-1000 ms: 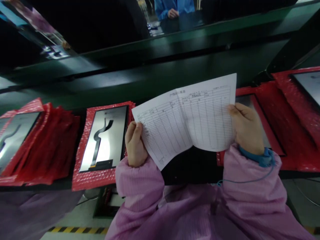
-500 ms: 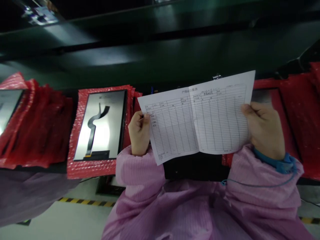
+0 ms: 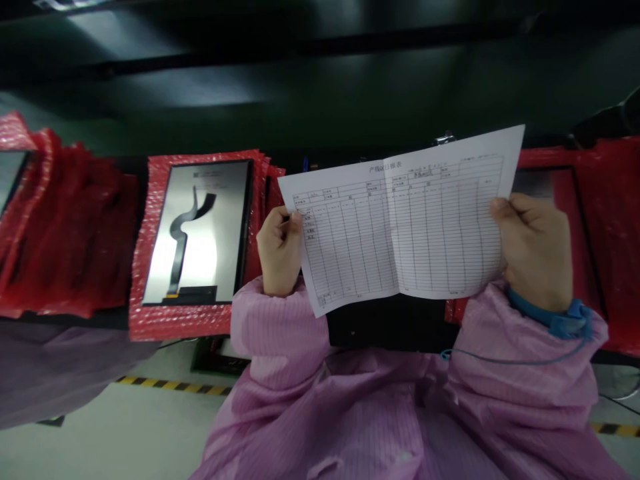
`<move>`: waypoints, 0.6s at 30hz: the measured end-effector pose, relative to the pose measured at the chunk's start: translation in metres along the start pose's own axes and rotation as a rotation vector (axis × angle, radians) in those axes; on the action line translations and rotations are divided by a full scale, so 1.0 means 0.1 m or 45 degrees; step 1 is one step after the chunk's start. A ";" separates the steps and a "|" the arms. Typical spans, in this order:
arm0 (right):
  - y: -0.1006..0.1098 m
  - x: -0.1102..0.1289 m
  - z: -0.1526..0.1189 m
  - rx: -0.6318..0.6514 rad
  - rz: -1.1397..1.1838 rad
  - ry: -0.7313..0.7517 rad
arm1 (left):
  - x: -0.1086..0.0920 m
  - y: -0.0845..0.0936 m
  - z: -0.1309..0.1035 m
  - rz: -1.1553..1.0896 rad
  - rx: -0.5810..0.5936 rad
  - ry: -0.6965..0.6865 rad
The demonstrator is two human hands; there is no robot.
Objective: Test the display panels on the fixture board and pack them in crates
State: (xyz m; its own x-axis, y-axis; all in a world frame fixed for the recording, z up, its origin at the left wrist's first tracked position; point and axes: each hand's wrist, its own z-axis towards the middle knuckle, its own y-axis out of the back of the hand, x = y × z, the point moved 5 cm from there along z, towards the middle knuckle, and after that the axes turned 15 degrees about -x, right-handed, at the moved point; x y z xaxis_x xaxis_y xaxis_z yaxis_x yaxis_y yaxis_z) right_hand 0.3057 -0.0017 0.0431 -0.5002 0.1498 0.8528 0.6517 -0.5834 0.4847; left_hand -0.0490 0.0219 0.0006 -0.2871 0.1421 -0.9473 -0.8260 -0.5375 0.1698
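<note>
A white printed form (image 3: 350,247) with a table of rows and a crease down its middle is held up in front of me. My left hand (image 3: 280,252) pinches its left edge, thumb on top. At the right edge, my right hand (image 3: 537,250) grips the sheet between thumb and fingers, with a blue strap around that wrist. Left of my left hand, a display panel (image 3: 225,220) with a curved flex cable (image 3: 179,253) lies on red bubble wrap (image 3: 180,327). The sheet hides part of the dark bench behind it.
Stacked red bubble bags (image 3: 75,233) stand at the left, beside another panel cut off by the frame. More red wrap (image 3: 617,233) and a partly hidden panel lie at the right. A person's purple sleeve (image 3: 65,373) shows at lower left. A metal clip (image 3: 444,138) sits behind the sheet.
The camera view has shifted slightly, so the bench and panels appear higher. The sheet remains in both hands and looks a little more spread toward the right.
</note>
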 end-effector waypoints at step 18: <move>-0.04 0.02 -0.02 0.029 -0.028 0.042 | -0.02 0.00 0.00 0.056 -0.021 -0.035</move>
State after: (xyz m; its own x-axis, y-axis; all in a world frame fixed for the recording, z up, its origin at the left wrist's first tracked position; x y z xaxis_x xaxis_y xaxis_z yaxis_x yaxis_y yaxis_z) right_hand 0.3007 -0.0008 0.0428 -0.5327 0.1360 0.8353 0.6531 -0.5616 0.5079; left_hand -0.0486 0.0220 0.0021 -0.3363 0.1410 -0.9312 -0.8043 -0.5573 0.2061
